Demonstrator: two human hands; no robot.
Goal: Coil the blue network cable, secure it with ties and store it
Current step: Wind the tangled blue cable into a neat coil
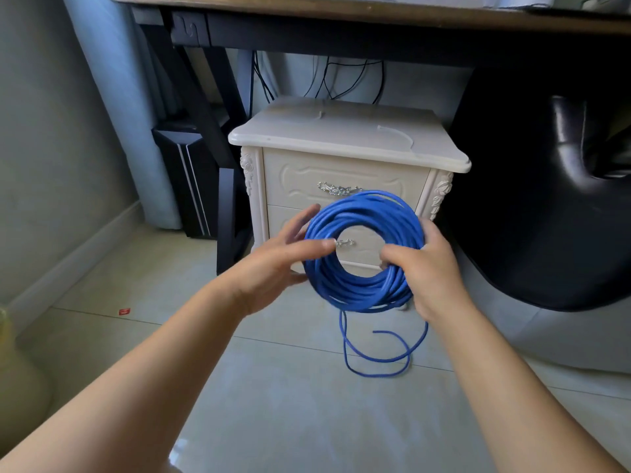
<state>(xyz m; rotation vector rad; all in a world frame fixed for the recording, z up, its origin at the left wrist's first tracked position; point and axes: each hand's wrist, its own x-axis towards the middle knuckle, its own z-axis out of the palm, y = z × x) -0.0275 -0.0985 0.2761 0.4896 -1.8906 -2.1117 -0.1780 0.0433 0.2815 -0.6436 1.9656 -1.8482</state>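
Blue network cable [363,254] coil, right hand [426,268] gripping, left hand [276,268] alongside

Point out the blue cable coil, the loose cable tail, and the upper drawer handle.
blue cable coil [358,288], head view, lower arc of the ring
loose cable tail [375,361], head view, floor loop
upper drawer handle [338,189], head view, middle

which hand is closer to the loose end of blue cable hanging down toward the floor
Right. The right hand grips the coil directly above the hanging loose cable; the left hand sits on the coil's far left side.
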